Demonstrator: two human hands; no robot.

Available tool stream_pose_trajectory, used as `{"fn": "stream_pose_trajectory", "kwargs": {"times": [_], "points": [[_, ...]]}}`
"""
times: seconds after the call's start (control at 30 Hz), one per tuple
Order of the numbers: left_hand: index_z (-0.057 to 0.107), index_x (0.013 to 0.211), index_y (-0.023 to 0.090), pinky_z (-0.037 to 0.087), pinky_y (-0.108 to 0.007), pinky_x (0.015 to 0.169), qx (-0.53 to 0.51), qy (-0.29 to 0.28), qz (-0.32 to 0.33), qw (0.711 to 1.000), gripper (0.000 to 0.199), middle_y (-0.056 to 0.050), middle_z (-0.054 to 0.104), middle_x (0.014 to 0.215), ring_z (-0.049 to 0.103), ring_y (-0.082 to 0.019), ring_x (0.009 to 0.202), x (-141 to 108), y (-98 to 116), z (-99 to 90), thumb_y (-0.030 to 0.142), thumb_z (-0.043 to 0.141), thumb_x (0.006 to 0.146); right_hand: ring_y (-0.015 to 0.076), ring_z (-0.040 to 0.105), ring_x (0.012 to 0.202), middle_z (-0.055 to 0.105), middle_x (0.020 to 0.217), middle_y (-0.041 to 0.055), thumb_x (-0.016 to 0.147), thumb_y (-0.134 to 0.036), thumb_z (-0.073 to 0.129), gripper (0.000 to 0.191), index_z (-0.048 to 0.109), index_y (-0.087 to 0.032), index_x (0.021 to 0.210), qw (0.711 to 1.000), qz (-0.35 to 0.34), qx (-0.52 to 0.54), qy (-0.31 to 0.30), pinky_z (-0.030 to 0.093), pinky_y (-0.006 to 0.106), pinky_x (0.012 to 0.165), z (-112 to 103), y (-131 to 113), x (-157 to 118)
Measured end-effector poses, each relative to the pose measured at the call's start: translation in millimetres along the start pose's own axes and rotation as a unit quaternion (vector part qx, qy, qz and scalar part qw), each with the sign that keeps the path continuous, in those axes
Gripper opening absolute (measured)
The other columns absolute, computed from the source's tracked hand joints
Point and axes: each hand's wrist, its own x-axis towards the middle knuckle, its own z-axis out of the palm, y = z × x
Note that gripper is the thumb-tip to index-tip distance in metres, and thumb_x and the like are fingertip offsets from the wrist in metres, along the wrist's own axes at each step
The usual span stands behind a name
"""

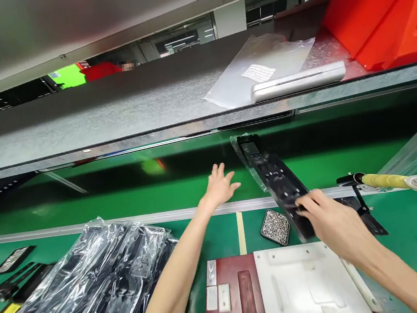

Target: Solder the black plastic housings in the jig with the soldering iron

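My right hand [326,218] grips the near end of a long black panel [281,178], which slants up and away to the left. Clear plastic film [249,164] shows along the panel's far left edge; whether it is attached I cannot tell. My left hand [219,185] reaches forward with its fingers spread, holding nothing, a little left of the panel. Below the panel lies a small black tray of shiny metal bits [276,227]. Nearer to me is a fixture with a dark red base [234,294] and a white plate [309,285].
Several black parts in clear plastic bags [106,283] cover the left of the green bench. A yellow-handled tool [388,180] rests in a stand at right. Above, a shelf [114,122] holds a plastic bag [258,65], a silver case [298,82] and a red bin [381,16].
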Motion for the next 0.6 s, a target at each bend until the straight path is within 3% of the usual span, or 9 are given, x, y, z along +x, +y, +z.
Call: {"fn": "stream_pose_trajectory", "kwargs": {"times": [0.1,0.17,0.27,0.37,0.43,0.5,0.6], "points": [[0.058,0.146,0.021,0.036,-0.067,0.119,0.012,0.054,-0.035,0.998,0.056,-0.02,0.04,0.165,0.027,-0.044,0.158,-59.2,-29.3,-35.5,0.057,0.049,0.103,0.0184,0.069,0.085,0.068,0.108,0.0097,0.105,-0.024,0.053,0.019,0.069,-0.019,0.114,0.999,0.016,-0.019,-0.047,0.054,0.027,0.066,30.3,-8.7,62.8],[0.061,0.143,0.023,0.046,-0.059,0.115,0.017,0.137,-0.038,0.99,0.055,-0.017,0.054,0.154,0.044,-0.038,0.148,-111.4,-51.1,-52.8,0.058,0.046,0.103,0.0198,0.07,0.094,0.068,0.116,0.0104,0.104,-0.028,0.059,0.021,0.067,-0.016,0.119,0.996,0.025,-0.032,-0.079,0.06,0.033,0.078,56.1,-6.8,97.8],[0.059,0.146,0.026,0.059,-0.05,0.098,0.025,0.191,-0.091,0.977,0.057,-0.013,0.066,0.14,0.067,-0.035,0.121,-204.7,-83.7,-57.4,0.06,0.044,0.102,0.0241,0.069,0.11,0.066,0.13,0.0111,0.101,-0.038,0.067,0.037,0.063,-0.016,0.132,0.991,0.035,-0.045,-0.123,0.062,0.045,0.092,94.6,3.1,134.6],[0.053,0.151,0.029,0.064,-0.045,0.08,0.046,0.179,-0.159,0.97,0.058,-0.011,0.069,0.136,0.074,-0.032,0.098,-294.2,-109.0,-27.3,0.058,0.048,0.101,0.0254,0.068,0.113,0.065,0.133,0.0118,0.101,-0.038,0.067,0.039,0.063,-0.017,0.133,0.987,0.039,-0.055,-0.149,0.061,0.047,0.095,125.3,14.5,150.2],[0.052,0.152,0.028,0.064,-0.042,0.08,0.066,0.175,-0.165,0.968,0.057,-0.01,0.07,0.136,0.075,-0.031,0.104,-338.6,-118.0,7.2,0.054,0.052,0.101,0.0255,0.068,0.113,0.065,0.133,0.0118,0.101,-0.038,0.067,0.039,0.063,-0.017,0.133,0.985,0.041,-0.063,-0.155,0.061,0.047,0.095,138.9,20.6,151.8],[0.052,0.151,0.027,0.062,-0.045,0.093,0.104,0.175,-0.143,0.969,0.055,-0.01,0.067,0.141,0.071,-0.032,0.12,-366.4,-119.3,43.3,0.051,0.054,0.102,0.0255,0.068,0.113,0.065,0.133,0.0118,0.101,-0.038,0.067,0.039,0.063,-0.017,0.133,0.985,0.043,-0.07,-0.155,0.061,0.047,0.095,145.0,25.4,149.2],[0.058,0.147,0.018,0.051,-0.057,0.11,0.186,0.139,-0.141,0.962,0.056,-0.017,0.062,0.148,0.052,-0.041,0.144,-380.6,-109.1,83.0,0.052,0.055,0.102,0.0259,0.067,0.115,0.064,0.136,0.0116,0.101,-0.038,0.067,0.041,0.061,-0.017,0.136,0.986,0.038,-0.08,-0.141,0.061,0.048,0.096,136.4,31.0,140.2]]}}
